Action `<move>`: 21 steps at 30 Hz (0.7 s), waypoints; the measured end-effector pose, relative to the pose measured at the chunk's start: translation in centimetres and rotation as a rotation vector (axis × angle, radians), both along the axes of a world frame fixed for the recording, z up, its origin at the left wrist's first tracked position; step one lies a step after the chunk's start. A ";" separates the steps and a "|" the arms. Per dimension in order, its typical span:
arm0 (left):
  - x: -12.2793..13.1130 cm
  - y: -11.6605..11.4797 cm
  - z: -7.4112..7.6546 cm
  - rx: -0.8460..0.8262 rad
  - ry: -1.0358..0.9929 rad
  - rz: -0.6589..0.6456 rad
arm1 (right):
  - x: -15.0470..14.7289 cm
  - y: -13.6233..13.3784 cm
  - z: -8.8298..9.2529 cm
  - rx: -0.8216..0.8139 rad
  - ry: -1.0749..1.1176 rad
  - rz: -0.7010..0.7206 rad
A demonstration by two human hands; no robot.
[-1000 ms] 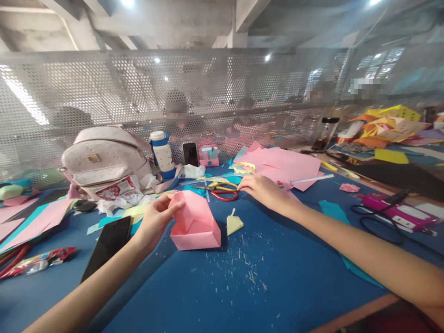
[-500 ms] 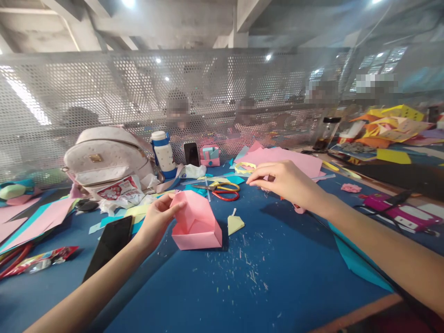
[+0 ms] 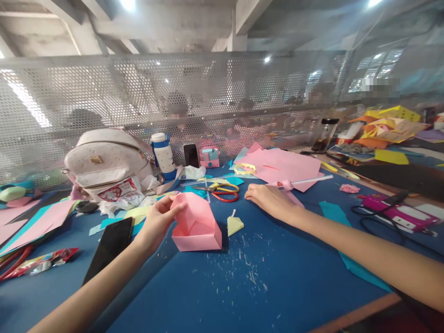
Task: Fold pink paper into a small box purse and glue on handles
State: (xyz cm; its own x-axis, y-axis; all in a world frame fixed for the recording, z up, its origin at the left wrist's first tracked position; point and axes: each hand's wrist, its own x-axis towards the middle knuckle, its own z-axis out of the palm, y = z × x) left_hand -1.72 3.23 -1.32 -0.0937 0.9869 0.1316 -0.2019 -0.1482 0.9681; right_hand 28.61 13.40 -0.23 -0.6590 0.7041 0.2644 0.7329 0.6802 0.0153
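My left hand (image 3: pixel 157 224) pinches the raised back flap of a folded pink paper box (image 3: pixel 197 241) between thumb and fingers. The box stands on the blue tabletop with its open side up. My right hand (image 3: pixel 268 200) rests low over the table, right of the box, fingers curled together and pointing left. Whatever its fingertips may hold is hidden. Just behind that hand lies a pink glue gun (image 3: pixel 285 185), partly covered by it, with a pale glue stick (image 3: pixel 312 180) out of its rear. A pale yellow paper piece (image 3: pixel 235 225) lies between the box and my right hand.
Scissors (image 3: pixel 225 192) with red and yellow handles lie behind the box. Pink sheets (image 3: pixel 287 162) are spread farther back. A phone (image 3: pixel 110 245), a backpack (image 3: pixel 107 155) and a bottle (image 3: pixel 163 155) stand or lie left. At right is a magenta power strip (image 3: pixel 398 212).
My right hand has come down from above the table to its surface, and more of the glue gun shows behind it. The left hand and the box are nearly unmoved.
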 end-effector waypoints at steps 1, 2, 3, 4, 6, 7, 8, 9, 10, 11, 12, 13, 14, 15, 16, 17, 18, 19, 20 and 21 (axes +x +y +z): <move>0.0 0.0 0.0 -0.005 0.001 0.006 | 0.0 0.2 -0.4 -0.004 -0.002 -0.003; 0.0 0.0 0.0 -0.008 0.001 0.011 | 0.0 0.4 -0.7 -0.007 0.001 -0.004; 0.0 0.0 0.0 -0.008 0.000 0.015 | 0.1 0.5 -1.0 -0.009 0.005 -0.005; 0.0 0.0 0.0 -0.007 -0.001 0.017 | 0.3 0.4 -1.3 -0.009 0.011 -0.006; 0.0 0.0 0.0 -0.006 -0.004 0.017 | 0.8 0.1 -2.0 -0.008 0.022 -0.002; 0.0 0.0 -0.1 -0.007 -0.007 0.016 | 1.2 -0.2 -2.3 -0.007 0.025 0.009; 0.0 0.0 -0.1 -0.009 -0.012 0.018 | 1.5 -0.5 -2.6 -0.003 0.030 0.028; 0.0 0.0 -0.1 -0.011 -0.018 0.021 | 1.8 -0.8 -2.9 0.000 0.035 0.054; 0.0 0.0 -0.1 -0.012 -0.022 0.022 | 2.2 -1.1 -3.2 0.002 0.042 0.081; 0.1 0.0 -0.1 -0.011 -0.026 0.020 | 2.4 -1.4 -3.4 -0.004 0.047 0.099; 0.1 0.0 -0.1 -0.011 -0.028 0.014 | 2.7 -1.7 -3.6 -0.022 0.049 0.106; 0.1 0.0 -0.1 -0.011 -0.030 0.009 | 2.9 -1.9 -3.8 -0.054 0.046 0.102; 0.2 -0.1 -0.1 -0.010 -0.030 0.004 | 3.0 -2.2 -3.8 -0.096 0.035 0.092; 0.2 -0.1 -0.1 -0.009 -0.029 -0.002 | 3.1 -2.6 -3.8 -0.141 0.021 0.083; 0.2 -0.1 -0.1 -0.006 -0.028 -0.007 | 3.1 -2.9 -3.7 -0.184 0.007 0.081; 0.2 0.0 -0.1 -0.002 -0.025 -0.010 | 3.1 -3.3 -3.5 -0.221 -0.006 0.086; 0.2 0.0 -0.2 0.002 -0.021 -0.014 | 3.1 -3.8 -3.4 -0.251 -0.018 0.098; 0.2 0.0 -0.2 0.006 -0.018 -0.017 | 3.1 -4.3 -3.3 -0.275 -0.025 0.108; 0.2 0.0 -0.2 0.008 -0.015 -0.019 | 3.1 -4.7 -3.2 -0.293 -0.027 0.115; 0.1 0.0 -0.2 0.007 -0.014 -0.017 | 3.2 -5.0 -3.2 -0.303 -0.029 0.120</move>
State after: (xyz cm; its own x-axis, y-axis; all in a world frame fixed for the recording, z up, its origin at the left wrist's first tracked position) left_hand -1.57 3.23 -1.55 -0.0786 0.9874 0.1374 -0.2179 -0.1515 0.9641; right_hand 31.79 8.37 -3.45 -0.7460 0.6651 0.0347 0.6497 0.7382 -0.1816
